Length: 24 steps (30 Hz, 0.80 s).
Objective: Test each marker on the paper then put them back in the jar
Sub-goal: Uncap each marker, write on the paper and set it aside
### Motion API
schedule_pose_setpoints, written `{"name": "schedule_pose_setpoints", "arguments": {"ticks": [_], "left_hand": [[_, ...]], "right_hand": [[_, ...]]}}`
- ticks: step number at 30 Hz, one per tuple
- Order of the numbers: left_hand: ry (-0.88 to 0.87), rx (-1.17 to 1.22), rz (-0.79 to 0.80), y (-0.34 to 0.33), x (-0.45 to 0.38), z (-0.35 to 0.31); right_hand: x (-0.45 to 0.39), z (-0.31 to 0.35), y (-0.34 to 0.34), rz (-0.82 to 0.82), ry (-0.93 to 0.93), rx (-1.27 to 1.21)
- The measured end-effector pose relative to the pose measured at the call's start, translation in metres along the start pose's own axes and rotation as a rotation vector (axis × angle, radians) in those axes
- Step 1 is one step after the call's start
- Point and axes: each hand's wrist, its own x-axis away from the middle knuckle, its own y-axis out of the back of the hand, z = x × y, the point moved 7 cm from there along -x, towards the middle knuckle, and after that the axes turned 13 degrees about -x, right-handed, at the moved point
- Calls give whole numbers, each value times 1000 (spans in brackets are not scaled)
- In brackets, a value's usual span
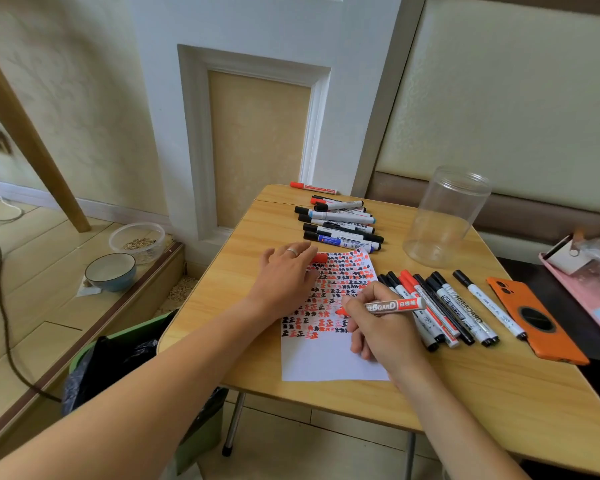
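Currently the red marker (395, 304) lies across the right hand (381, 323), fingers wrapped round it, its long axis running right and slightly up, tip down-left on the paper (326, 358) among the red and black marks. The left hand (284, 275) rests flat on the sheet, fingers straight, a red cap (318, 258) showing beside its fingertips. The jar (444, 216) stands empty, up-right of the right hand, which is nearer to it.

L hand (284, 271) flat, fingers spread; R hand (378, 327) curled in writing grip.
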Motion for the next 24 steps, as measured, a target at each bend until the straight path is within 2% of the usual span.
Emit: {"name": "schedule_pose_setpoints", "arguments": {"ticks": [11,18,24], "left_hand": [[-47,57,-114,15,7,-13],[-150,312,51,25,38,-10],[-188,454,66,36,54,-17]], "right_hand": [[1,2,0,2,11,-22],[-1,6,7,-11,56,-158],[3,10,-1,86,80,-168]]}}
